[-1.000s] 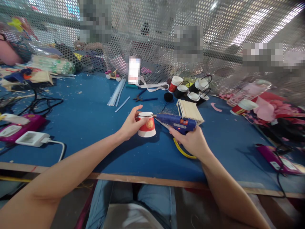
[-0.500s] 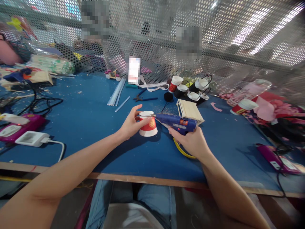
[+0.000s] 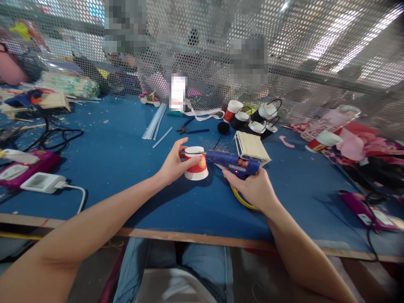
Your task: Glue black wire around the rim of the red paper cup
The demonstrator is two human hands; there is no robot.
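Two hands at work over a blue table [image 3: 120, 168].

Item 1: paper cup [image 3: 196, 164], red with white rim and base, standing upside down on the table, near its middle. Left hand [image 3: 173, 166] wraps its near side, thumb on the upturned base, fingers curled on the wall. Judged light, thin-walled and easily crushed; best held by a loose grip round the wall close to the stiffer base ring, as here.

Item 2: blue glue gun [image 3: 233, 162], gripped by the right hand [image 3: 252, 187] closed round its handle, nozzle lying level and touching or just short of the cup's upturned base; which, cannot be told. Judged rigid, moderately weighted, with a hot tip; to be held by the handle only. Yellow cord [image 3: 240, 200] loops beneath the hand.

Item 3: stack of wooden sticks [image 3: 251, 146], just behind the gun.

Item 4: cluster of black and red cups [image 3: 252, 118] with wire handles, further back.

Item 5: clear glue sticks [image 3: 154, 122] and pliers [image 3: 189, 129], far centre.

Item 6: white charger [image 3: 42, 183] and purple power strip [image 3: 22, 168], left edge.
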